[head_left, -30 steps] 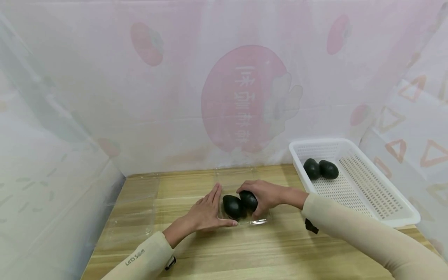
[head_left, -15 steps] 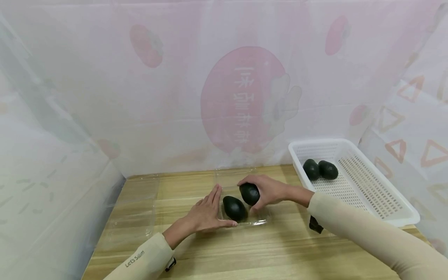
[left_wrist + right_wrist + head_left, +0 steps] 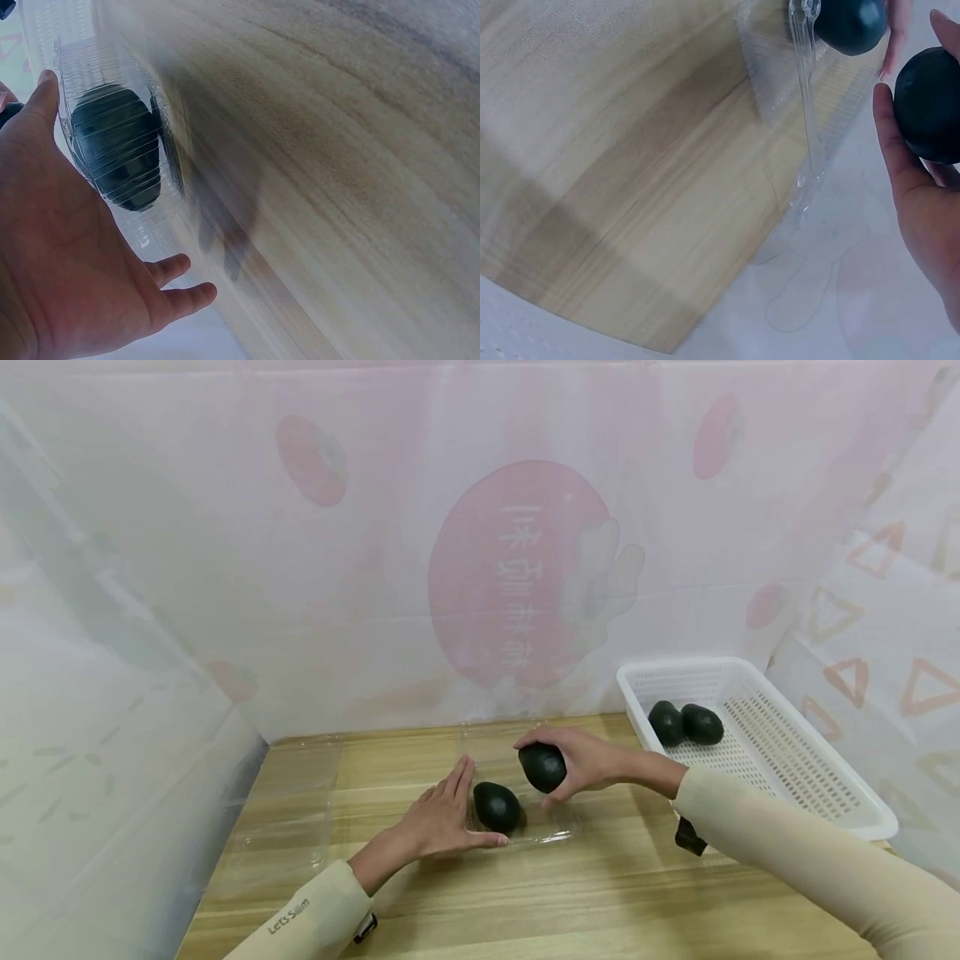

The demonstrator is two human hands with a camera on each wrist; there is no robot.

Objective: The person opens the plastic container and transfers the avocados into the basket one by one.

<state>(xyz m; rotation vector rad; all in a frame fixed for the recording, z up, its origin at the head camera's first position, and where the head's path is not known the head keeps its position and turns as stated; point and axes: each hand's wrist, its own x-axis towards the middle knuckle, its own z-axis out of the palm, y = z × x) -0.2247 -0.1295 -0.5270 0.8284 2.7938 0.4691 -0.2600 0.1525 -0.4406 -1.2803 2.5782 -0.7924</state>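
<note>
My right hand (image 3: 585, 762) grips a dark green avocado (image 3: 543, 767), thumb on one side and fingers on the other, above the right part of a clear plastic clamshell box (image 3: 555, 837). A second avocado (image 3: 497, 807) lies in the left part of that box. Against the box's left side rests my left hand (image 3: 442, 817), its fingers straight and thumb spread along the front edge. The left wrist view shows the lying avocado (image 3: 116, 150) through the ribbed clear wall. In the right wrist view the held avocado (image 3: 930, 105) is partly cut off by the frame edge.
A white perforated basket (image 3: 825, 777) stands at the right with two more avocados (image 3: 684, 724) in its far left corner. Another clear plastic box (image 3: 281, 810) lies on the wooden table (image 3: 480, 902) at the left. Printed cloth walls (image 3: 360, 610) enclose the back and sides.
My right hand has lifted its avocado away from the other one, up and to the right. The lying avocado has shifted slightly left. My left hand stays in place.
</note>
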